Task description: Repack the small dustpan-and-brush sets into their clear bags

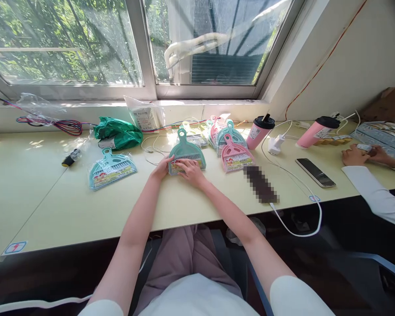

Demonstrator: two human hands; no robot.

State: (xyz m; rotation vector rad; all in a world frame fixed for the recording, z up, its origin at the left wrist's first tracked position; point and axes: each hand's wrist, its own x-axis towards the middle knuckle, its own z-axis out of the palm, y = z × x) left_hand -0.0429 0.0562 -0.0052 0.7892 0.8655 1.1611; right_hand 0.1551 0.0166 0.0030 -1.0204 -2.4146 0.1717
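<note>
Teal dustpan point(185, 147); partly under right hand point(193, 173)

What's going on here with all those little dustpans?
Someone has both hands on a teal plastic dustpan-and-brush set at a pale yellow table: the left hand grips its left edge, and the right hand lies across its front. A light blue plastic set in clear wrap lies to the left, a pink plastic set to the right. Farther right, another person's hands hold a small object, too unclear to name.
</note>
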